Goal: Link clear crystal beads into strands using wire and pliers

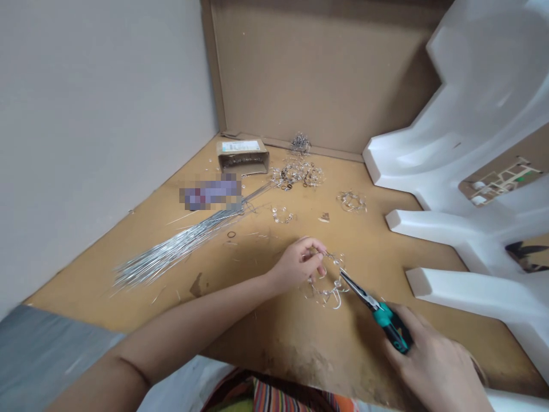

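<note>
My left hand pinches a small piece of looped silver wire with clear beads, held just above the brown board. My right hand grips pliers with teal handles. The pliers' thin jaws touch the wire piece on its right side. Both hands are closed around what they hold.
A bundle of long silver wires lies to the left. A small cardboard box and heaps of finished wire loops sit at the back. White foam blocks stand on the right, a grey wall on the left.
</note>
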Demonstrator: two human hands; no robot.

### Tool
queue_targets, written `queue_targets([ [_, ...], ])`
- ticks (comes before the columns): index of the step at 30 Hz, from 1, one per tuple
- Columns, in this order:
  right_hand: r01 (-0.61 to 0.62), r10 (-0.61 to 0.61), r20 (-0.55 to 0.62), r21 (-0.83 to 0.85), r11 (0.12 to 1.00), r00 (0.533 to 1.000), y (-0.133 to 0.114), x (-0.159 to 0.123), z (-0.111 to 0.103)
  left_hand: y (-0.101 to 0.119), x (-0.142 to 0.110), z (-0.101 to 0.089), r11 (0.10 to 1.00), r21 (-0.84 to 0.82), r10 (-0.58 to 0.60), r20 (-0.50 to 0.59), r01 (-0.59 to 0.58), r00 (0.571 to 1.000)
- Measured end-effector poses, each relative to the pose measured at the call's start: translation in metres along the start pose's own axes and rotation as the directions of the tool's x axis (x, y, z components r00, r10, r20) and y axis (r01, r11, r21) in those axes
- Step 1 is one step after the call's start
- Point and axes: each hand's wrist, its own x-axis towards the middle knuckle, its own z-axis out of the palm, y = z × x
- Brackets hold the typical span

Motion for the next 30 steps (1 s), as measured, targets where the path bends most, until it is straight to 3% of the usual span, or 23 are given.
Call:
queue_targets([
  [8,-0.038,0.036,-0.046,-0.033,0.999,0.998,-0.006,-0.002,-0.017,-0.001,0.003,0.000,0.988,0.067,-0.131,-0.104,0.138,0.986],
  [11,0.027,-0.028,-0.043,-0.027,0.999,0.999,-0.018,0.002,-0.020,-0.005,0.002,0.000,0.981,0.190,-0.013,-0.141,0.040,0.990],
  [15,0.025,-0.029,-0.042,-0.081,0.996,0.999,-0.030,0.016,-0.014,-0.010,-0.001,0.000,0.944,0.317,0.139,-0.127,-0.093,0.982],
  [30,-0.055,0.051,-0.052,-0.086,0.995,0.997,-0.038,0.022,-0.001,-0.012,0.000,0.000,0.937,0.321,0.168,-0.070,-0.138,0.983],
])
